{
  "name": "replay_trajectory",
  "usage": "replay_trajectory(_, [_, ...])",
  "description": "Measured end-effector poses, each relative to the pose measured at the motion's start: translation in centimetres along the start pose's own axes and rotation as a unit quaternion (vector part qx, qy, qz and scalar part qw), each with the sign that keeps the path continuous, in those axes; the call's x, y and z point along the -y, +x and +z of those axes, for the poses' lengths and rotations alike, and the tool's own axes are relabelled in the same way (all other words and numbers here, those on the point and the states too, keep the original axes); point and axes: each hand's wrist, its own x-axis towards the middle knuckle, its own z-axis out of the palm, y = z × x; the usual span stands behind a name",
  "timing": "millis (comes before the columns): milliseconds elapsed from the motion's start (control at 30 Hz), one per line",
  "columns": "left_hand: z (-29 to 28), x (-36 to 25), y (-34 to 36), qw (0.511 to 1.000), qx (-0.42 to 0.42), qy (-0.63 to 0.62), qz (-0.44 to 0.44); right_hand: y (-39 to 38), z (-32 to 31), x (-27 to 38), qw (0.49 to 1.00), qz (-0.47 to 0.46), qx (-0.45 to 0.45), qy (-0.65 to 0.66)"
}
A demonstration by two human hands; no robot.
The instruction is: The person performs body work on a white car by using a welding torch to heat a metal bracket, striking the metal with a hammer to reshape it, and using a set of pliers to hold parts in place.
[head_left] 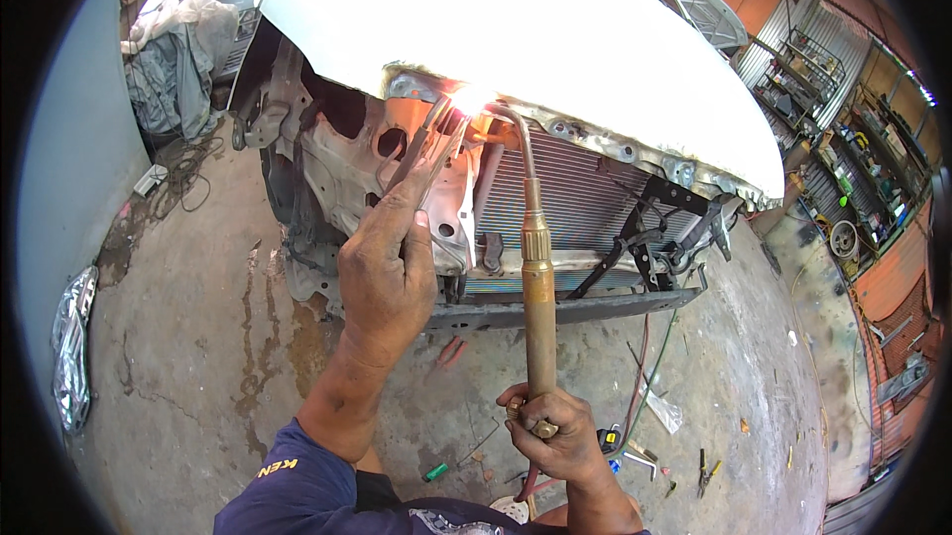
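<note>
My right hand (563,433) is closed around the lower end of a brass gas welding torch (538,307), beside its valve knobs. The torch's bent tip reaches up to the front edge of a white car hood (555,29). A bright flame (471,101) glows at that edge, and its glare hides the exact contact point. My left hand (389,272) is raised left of the torch, its fingers closed on a thin metal rod (449,153) that slants up toward the flame. A darker strip beside the rod is hard to make out.
Behind the torch are a radiator (575,198) and the car's exposed front frame (615,309). Hoses (645,366) and scattered tools (708,474) lie on the concrete floor. Cluttered shelves (843,153) stand at right; a covered pile (178,74) stands at left beside a wall.
</note>
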Motion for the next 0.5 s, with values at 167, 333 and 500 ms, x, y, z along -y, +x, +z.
replay_trajectory(167, [0.1,-0.1,0.0,1.0,0.001,-0.003,-0.004,0.1,-0.1,0.0,1.0,0.001,0.005,0.002])
replay_trajectory(333, [0.2,0.1,0.1,1.0,-0.005,0.004,0.017,-0.8,-0.9,-0.7,1.0,-0.023,-0.011,-0.002])
replay_trajectory(500, [-0.1,-0.7,-0.1,1.0,-0.008,-0.007,-0.002,-2.1,-3.7,1.1,0.995,-0.027,-0.029,0.086])
